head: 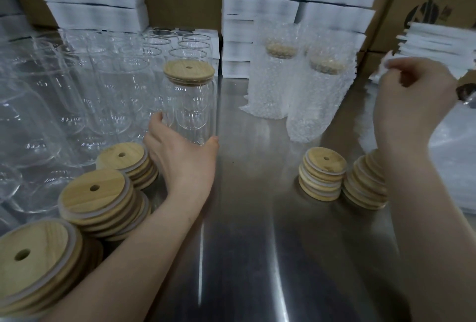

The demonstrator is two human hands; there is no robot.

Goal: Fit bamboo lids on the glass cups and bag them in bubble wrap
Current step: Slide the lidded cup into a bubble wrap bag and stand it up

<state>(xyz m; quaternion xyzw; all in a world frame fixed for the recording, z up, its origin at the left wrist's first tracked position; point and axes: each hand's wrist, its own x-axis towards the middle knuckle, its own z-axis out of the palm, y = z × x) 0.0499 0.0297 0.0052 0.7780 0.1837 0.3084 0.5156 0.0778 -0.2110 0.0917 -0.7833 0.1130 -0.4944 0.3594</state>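
Closest in, bottom left: a stack of bamboo lids (33,257), with two more lid stacks (95,193) stepping back behind it. Beyond them, rows of open glass cups (77,90) crowd the steel table (244,231). The left hand (180,157) wraps fingers and thumb round the base of the lidded cup (193,108), upright at the edge of the rows, its bamboo lid (189,70) seated on top. Moving right, two bubble-wrapped cups (273,82) stand side by side. Nearer, a pair of lid stacks (323,175). Far right, the right hand (412,95) is raised over a pile of clear bags (453,146), fingers curled; whether it holds anything, too blurred to call.
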